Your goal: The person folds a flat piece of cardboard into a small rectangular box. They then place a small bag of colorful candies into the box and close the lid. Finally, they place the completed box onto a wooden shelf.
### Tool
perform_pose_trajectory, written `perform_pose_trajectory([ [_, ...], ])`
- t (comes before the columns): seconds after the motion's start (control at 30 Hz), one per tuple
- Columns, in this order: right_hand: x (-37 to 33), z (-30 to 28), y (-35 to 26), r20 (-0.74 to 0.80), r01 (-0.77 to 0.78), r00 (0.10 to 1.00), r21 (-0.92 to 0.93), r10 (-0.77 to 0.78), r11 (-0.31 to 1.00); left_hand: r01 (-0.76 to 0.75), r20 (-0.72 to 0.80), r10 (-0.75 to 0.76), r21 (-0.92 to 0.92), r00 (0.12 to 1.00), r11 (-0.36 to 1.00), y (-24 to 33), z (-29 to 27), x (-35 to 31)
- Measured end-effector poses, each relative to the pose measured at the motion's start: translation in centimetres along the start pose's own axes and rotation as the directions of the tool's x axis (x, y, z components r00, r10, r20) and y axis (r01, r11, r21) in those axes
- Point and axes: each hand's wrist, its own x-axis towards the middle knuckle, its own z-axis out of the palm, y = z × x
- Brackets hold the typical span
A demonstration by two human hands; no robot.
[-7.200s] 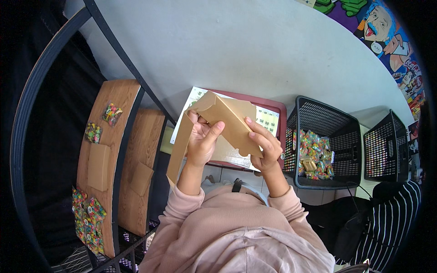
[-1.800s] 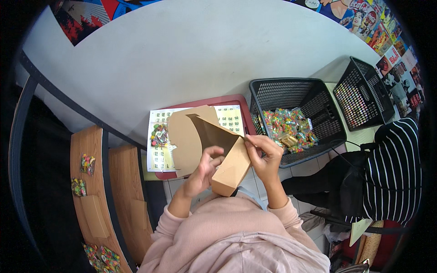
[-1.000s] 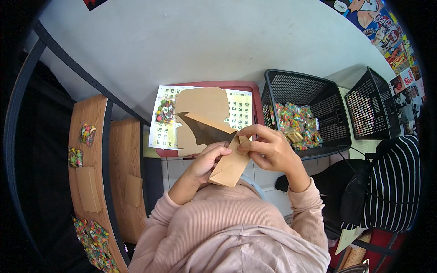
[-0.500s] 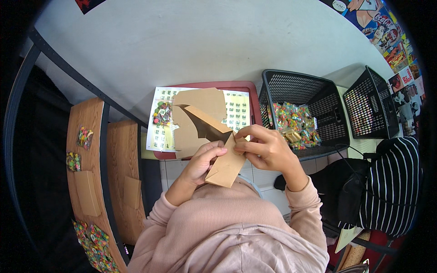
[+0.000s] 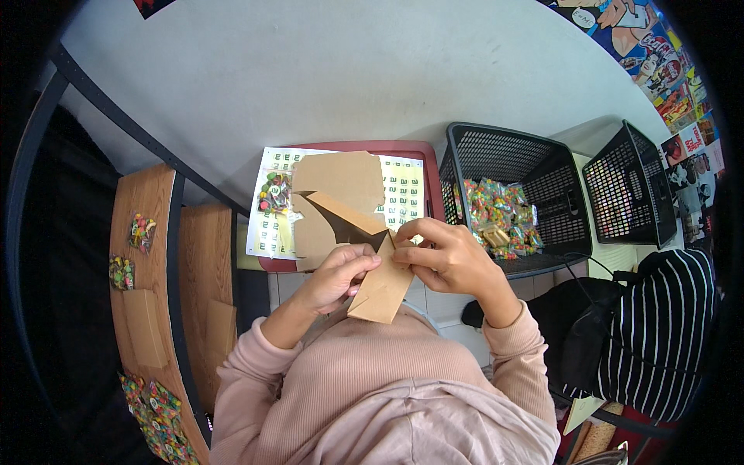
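In front of my chest I hold a brown cardboard box (image 5: 381,294), partly folded, its dark inside showing at the far end. My left hand (image 5: 333,279) is closed on its left side, thumb lying on the near panel. My right hand (image 5: 448,260) pinches the right edge near the upper corner, with fingers bent. Beyond the box, a flat brown cardboard piece (image 5: 341,174) rests on white and yellow sticker sheets (image 5: 403,186). A clear bag of colourful sweets (image 5: 273,194) sits on the left part of these sheets.
The sheets lie on a red surface (image 5: 432,167). To its right stand a black plastic basket (image 5: 511,141) with several sweet bags (image 5: 500,217) and another black basket (image 5: 632,190). At left, wooden shelves (image 5: 147,205) carry sweet bags (image 5: 159,415) and a brown box (image 5: 145,329).
Both hands keep their hold on the box, which has shifted slightly left. The right fingers have moved a little along its edge. The whole view has tilted slightly.
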Motion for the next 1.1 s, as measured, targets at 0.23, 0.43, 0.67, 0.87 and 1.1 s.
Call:
perform_pose_trajectory([
  [0.23, 0.5, -0.3, 0.0, 0.021, 0.008, 1.0, -0.022, -0.008, 1.0, -0.086, -0.015, 0.09, 0.197, 0.996, 0.977, 0.6, 0.0, -0.2],
  [0.43, 0.1, 0.0, 0.0, 0.007, 0.019, 1.0, -0.048, -0.018, 0.999, -0.063, -0.019, 0.069, 0.211, 0.997, 0.975, 0.6, -0.1, 0.1],
  [0.67, 0.3, 0.6, 0.0, -0.044, 0.065, 0.997, -0.021, -0.066, 0.998, 0.005, -0.147, 0.002, 0.043, 0.989, 0.999, 0.3, 1.1, 0.6],
  [0.87, 0.4, 0.6, -0.1, -0.007, 0.067, 0.998, -0.069, -0.067, 0.995, 0.033, -0.035, -0.032, 0.054, 0.999, 0.998, 0.8, -0.6, 0.3],
  [1.1, 0.7, 0.6, -0.3, 0.021, 0.063, 0.998, -0.076, -0.061, 0.995, 0.062, -0.014, -0.061, 0.088, 0.998, 0.994, 1.5, -0.7, 0.2],
])
